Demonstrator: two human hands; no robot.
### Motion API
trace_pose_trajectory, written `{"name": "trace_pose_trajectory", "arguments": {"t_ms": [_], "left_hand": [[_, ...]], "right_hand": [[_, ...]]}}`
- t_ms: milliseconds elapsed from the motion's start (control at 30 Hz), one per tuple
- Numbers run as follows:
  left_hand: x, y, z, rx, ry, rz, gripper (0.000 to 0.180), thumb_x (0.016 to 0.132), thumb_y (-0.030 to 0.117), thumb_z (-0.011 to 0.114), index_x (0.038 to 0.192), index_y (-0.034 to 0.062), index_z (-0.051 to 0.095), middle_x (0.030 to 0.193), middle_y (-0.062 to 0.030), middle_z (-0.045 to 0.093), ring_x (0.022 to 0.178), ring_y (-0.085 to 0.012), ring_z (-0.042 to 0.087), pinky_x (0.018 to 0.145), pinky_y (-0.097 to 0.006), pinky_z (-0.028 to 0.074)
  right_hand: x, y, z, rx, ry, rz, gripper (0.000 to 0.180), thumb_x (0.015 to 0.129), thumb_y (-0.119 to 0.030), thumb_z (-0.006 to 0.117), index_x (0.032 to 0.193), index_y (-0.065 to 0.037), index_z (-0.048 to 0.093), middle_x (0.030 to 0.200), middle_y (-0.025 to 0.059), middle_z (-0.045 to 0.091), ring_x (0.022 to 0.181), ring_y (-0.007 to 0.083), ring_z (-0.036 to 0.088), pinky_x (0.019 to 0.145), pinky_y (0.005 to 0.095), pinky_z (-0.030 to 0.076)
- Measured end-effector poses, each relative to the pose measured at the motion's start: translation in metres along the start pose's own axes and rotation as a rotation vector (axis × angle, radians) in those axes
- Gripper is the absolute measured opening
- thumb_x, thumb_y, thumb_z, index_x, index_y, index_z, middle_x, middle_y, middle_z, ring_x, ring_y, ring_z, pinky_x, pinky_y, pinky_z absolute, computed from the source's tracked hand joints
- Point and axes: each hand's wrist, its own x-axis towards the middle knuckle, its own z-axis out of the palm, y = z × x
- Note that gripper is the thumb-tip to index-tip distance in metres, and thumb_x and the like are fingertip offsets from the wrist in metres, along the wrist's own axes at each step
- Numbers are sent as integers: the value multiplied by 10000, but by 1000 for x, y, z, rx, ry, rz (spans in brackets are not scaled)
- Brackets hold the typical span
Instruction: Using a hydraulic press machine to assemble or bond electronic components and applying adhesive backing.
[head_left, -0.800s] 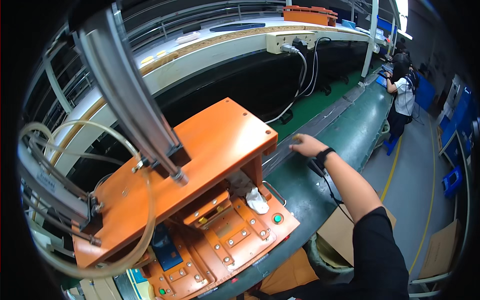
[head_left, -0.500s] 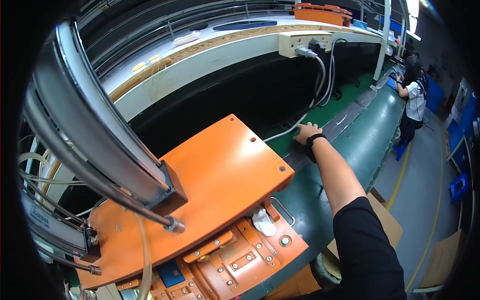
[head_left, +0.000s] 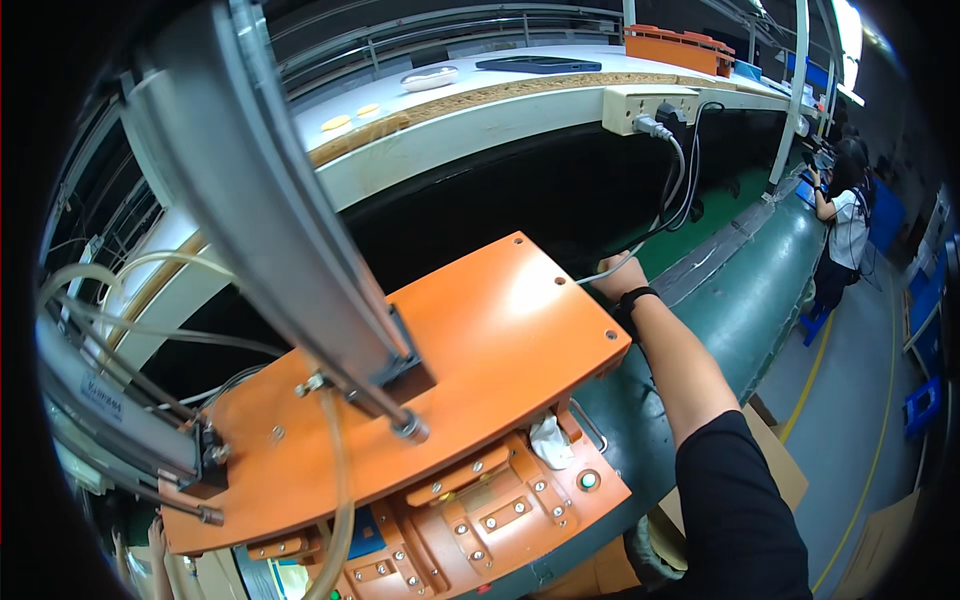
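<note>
My right hand [head_left: 622,278], with a black band at the wrist, is stretched out beyond the far right corner of an orange press plate [head_left: 490,330]. Its fingers are curled around a pale grey power cable [head_left: 681,170], which runs down from a plug in the socket strip [head_left: 625,108]. The fingertips are partly hidden. My left hand does not show. Beneath the plate lies an orange fixture [head_left: 510,515] with several screws, a green button [head_left: 588,481] and a crumpled white cloth [head_left: 551,443] tucked at its side.
Metal cylinders [head_left: 270,210] and clear hoses [head_left: 340,500] rise at the left. A green conveyor belt [head_left: 740,290] runs to the far right, where a person [head_left: 848,220] works. Another person's hands [head_left: 156,545] show at lower left. Cardboard boxes [head_left: 770,460] stand beside the belt.
My right hand has closed its fingers on the cable and drawn it slightly nearer. The view has shifted, so the press sits further right and lower in the picture.
</note>
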Motion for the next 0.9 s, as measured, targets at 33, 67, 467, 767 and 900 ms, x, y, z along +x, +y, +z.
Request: {"name": "trace_pose_trajectory", "arguments": {"t_ms": [33, 67, 467, 767, 900], "left_hand": [[-1, -2, -7, 0, 17, 5, 706, 996, 544, 361, 1449, 2, 357, 1443, -204, 444, 1301, -391, 455, 1090, -528, 375], [2, -7, -19, 88, 87, 27, 698, 1002, 534, 353, 1447, -3, 360, 1438, -200, 449, 1297, -382, 462, 1088, -520, 379], [3, -9, -6, -16, 80, 103, 620, 1001, 385, 428, 1477, 6, 314, 1460, -186, 412, 1355, -335, 399, 1149, -464, 284], [-13, 9, -23, 704, 117, 673, 521, 1012, 169, 340, 1473, -63, 266, 1528, -185, 325, 1424, -308, 314, 1187, -463, 200], [-49, 64, 29, 630, -510, 752, 838, 716, 405, 826, 1335, -35, 474, 1390, -206, 491, 1342, -340, 441, 1134, -514, 267]], "right_hand": [[-3, -2, -2, 96, 73, -61, 501, 732, -414, 763, 1075, -54, 704, 1140, 227, 630, 1076, 376, 609, 958, 418, 489], [-15, 3, -4, 290, 169, -38, 518, 716, -362, 777, 1096, -24, 680, 1077, 243, 650, 1053, 397, 617, 954, 417, 493], [-263, 129, -51, 1977, -355, 314, 474, 919, -368, 567, 1234, -19, 508, 1217, 230, 598, 1098, 404, 616, 935, 503, 527], [-422, 14, -61, 2139, -956, -541, 1097, 675, -224, 841, 1536, -48, 184, 1460, 273, 406, 1306, 457, 442, 1126, 577, 259], [-457, -67, -46, 1810, -1393, -635, 965, 742, -200, 832, 1494, 22, 269, 1399, 245, 481, 1328, 377, 433, 1132, 503, 272]]}}
